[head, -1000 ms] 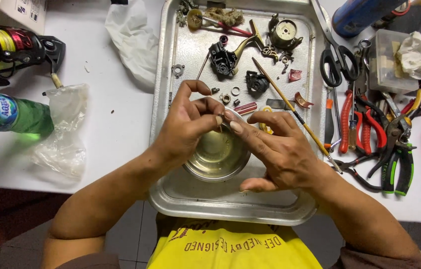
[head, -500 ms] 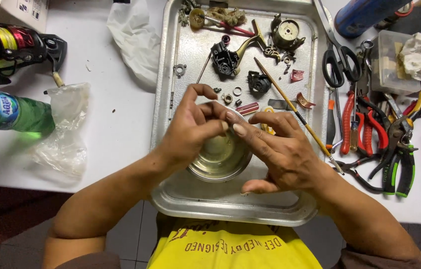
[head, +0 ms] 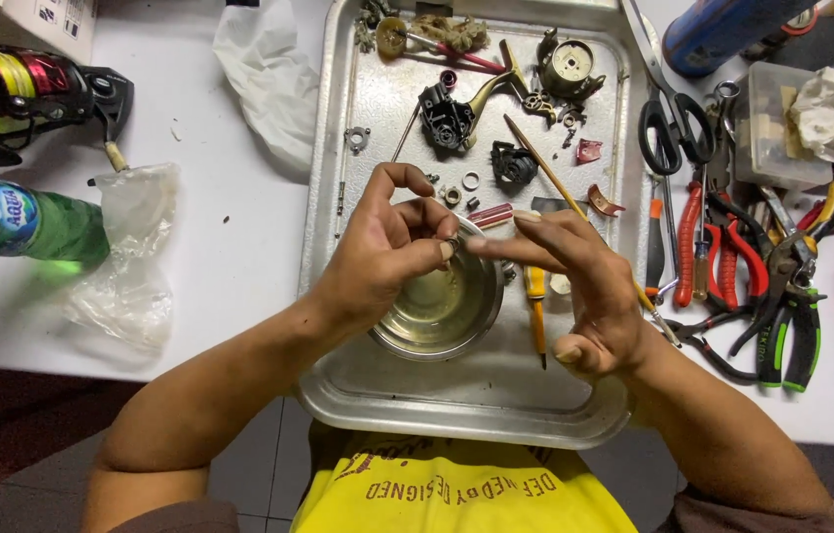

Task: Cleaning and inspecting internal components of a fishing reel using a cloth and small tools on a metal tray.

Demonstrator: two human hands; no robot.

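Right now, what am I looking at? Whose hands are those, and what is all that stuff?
The camera sits on a person's head and looks down at a white table. The left hand pinches a tiny ring over a small metal bowl of liquid. The right hand points its fingers at the ring. The bowl stands in a metal tray scattered with little machine parts. Pliers and scissors lie to the right, a green bottle and a fishing reel to the left.
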